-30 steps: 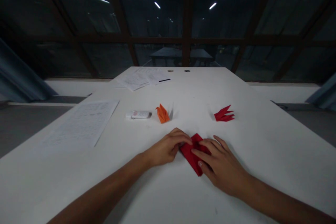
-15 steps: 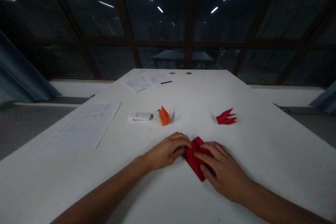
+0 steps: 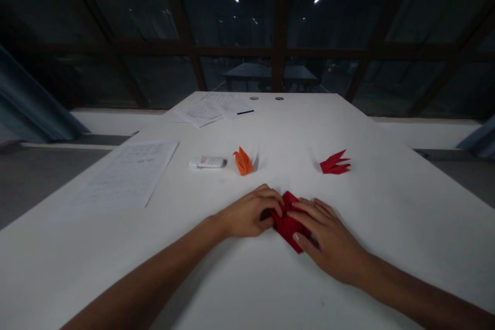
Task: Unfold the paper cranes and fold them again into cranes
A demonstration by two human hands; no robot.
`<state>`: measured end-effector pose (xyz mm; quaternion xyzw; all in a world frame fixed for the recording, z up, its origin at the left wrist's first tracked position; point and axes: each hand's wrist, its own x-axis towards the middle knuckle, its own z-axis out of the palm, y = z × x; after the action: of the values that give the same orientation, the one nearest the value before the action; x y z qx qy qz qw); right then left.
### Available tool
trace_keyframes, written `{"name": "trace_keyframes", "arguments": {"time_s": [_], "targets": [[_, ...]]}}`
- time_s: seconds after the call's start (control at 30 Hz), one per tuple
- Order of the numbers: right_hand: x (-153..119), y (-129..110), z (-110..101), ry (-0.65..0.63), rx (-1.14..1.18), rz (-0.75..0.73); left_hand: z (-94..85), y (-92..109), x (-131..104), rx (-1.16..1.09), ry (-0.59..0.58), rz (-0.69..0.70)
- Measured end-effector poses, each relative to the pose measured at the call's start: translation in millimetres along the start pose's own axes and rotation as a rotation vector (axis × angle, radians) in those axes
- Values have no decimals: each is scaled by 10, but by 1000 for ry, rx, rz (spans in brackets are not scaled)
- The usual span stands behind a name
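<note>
A folded sheet of red origami paper point(image 3: 291, 228) lies turned cornerwise on the table between my hands. At its left edge, my left hand point(image 3: 257, 211) is closed, with curled fingertips and thumb pinching the paper. My right hand point(image 3: 327, 240) lies over the right side, its fingers stretched out flat on the paper and its thumb apart near the lower edge. Both hands partly cover the sheet. Beyond them stand an orange folded-paper crane point(image 3: 243, 161) and, to the right, a red folded-paper piece point(image 3: 334, 163) with pointed prongs.
On the white table point(image 3: 386, 191), a white object with printed text point(image 3: 208, 162) lies left of the orange crane. A printed sheet point(image 3: 127, 172) is at left. More papers point(image 3: 204, 109) and a dark pen-like stick point(image 3: 245, 112) lie farther back. Dark windows point(image 3: 235, 15) stand behind.
The camera view has tipped slightly, so everything on the table sits a little higher. My left fingers have shifted slightly along the paper's left edge; my right hand stays on the paper.
</note>
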<state>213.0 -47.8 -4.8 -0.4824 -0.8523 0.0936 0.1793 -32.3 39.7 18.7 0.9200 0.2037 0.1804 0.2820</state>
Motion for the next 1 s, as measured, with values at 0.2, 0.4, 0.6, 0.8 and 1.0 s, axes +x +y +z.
{"name": "trace_keyframes", "arguments": {"time_s": [0.2, 0.4, 0.6, 0.8, 1.0], "targets": [[11, 14, 0, -7, 45, -8, 45, 32, 66, 56, 34, -73], [-2, 4, 69, 42, -1, 34, 182, 65, 100, 130, 100, -166], [-12, -49, 28, 11, -35, -37, 245, 67, 111, 186, 130, -195], [1, -80, 26, -19, -26, 6, 277, 18, 129, 230, 178, -239], [-32, -153, 4, 13, -116, -78, 317, -8, 160, 255, 201, -271]]}}
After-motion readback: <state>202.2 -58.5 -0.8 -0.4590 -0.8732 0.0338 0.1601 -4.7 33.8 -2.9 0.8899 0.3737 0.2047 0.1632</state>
